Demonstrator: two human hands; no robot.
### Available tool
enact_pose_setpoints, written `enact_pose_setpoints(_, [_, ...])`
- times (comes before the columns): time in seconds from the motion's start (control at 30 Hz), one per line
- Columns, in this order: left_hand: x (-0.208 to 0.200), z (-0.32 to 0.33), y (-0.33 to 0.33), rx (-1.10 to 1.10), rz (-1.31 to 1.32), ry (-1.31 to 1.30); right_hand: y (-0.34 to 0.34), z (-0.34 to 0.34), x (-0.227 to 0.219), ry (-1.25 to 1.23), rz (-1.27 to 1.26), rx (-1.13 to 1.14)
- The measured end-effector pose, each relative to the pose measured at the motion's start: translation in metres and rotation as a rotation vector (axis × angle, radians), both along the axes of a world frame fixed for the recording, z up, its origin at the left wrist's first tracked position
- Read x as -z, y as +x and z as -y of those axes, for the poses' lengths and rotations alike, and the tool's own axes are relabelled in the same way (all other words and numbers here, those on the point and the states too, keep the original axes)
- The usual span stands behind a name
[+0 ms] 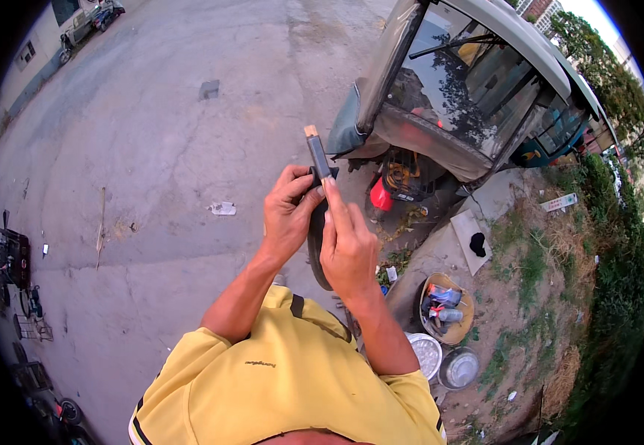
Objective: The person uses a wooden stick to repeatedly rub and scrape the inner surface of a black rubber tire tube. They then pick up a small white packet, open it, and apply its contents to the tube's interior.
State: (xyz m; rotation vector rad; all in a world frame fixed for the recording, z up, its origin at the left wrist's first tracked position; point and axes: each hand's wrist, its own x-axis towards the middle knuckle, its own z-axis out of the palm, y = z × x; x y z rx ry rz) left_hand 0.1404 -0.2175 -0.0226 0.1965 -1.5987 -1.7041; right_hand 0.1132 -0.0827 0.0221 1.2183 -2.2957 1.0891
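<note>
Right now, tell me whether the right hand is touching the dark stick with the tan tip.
Touching. The head view shows the right hand with its forefinger laid along the dark stick, the left hand gripping beside it.

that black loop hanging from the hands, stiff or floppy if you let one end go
Probably floppy: the black rubber loop curves down in a slack arc below both hands. The left hand and right hand pinch it against a slim dark tool, so it looks thin and light. Its rubbery look suggests grip rather than slipperiness.

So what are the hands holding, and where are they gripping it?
Both the left hand and right hand grip a dark, wooden-tipped tool at its lower end.
</note>
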Motion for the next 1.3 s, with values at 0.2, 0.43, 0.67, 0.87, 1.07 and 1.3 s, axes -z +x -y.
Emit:
enact_pose_setpoints(0.2, [0.006, 0.001, 0.001, -0.014, -0.013, -0.029, 0.015, -0.022, 0.018, 0.000, -0.019, 0.003])
enact_pose_setpoints(0.43, [0.003, -0.007, 0.001, 0.022, -0.001, 0.046, -0.020, -0.004, 0.003, -0.202, -0.007, -0.024])
enact_pose_setpoints(0.67, [0.004, -0.008, 0.000, 0.059, 0.025, 0.156, 0.003, -0.027, 0.015, -0.019, 0.165, -0.023])
enact_pose_setpoints(0.87, [0.000, -0.003, 0.002, 0.087, 0.044, 0.135, -0.009, -0.022, 0.003, -0.017, 0.190, -0.040])
enact_pose_setpoints(1.07, [0.010, -0.001, 0.001, 0.030, 0.022, 0.177, -0.005, -0.037, 0.026, -0.117, 0.010, -0.090])
enact_pose_setpoints(1.3, [0.005, -0.007, -0.001, -0.023, 0.025, 0.144, -0.022, -0.008, 0.010, -0.073, 0.123, -0.070])
